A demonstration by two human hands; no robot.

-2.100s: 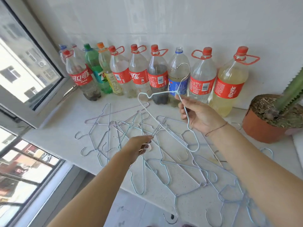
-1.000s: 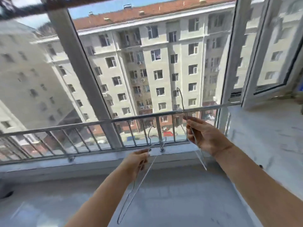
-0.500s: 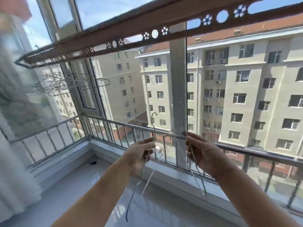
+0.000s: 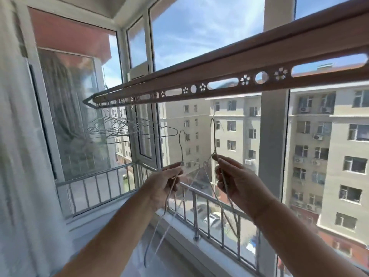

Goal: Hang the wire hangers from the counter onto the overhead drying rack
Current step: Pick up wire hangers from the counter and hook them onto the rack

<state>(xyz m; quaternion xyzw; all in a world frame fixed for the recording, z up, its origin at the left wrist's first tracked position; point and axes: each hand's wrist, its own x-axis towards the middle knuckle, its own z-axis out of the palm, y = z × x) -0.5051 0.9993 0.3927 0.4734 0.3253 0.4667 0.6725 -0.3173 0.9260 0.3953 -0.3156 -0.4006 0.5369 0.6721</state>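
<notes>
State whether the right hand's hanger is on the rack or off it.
Off. The right hand holds the hanger upright, its hook below the drying rack, touching nothing.

Both bare forearms reach forward and up, hands level, close but apart. Left hand [image 4: 163,184] pinches a thin pale wire hanger [image 4: 181,148] below its hook; right hand [image 4: 237,182] grips a second thin wire hanger [image 4: 214,136] the same way, fingers curled.

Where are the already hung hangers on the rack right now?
In the head view, the hung hangers bunch at the far left end of the drying rack, above and left of the left hand.
</notes>
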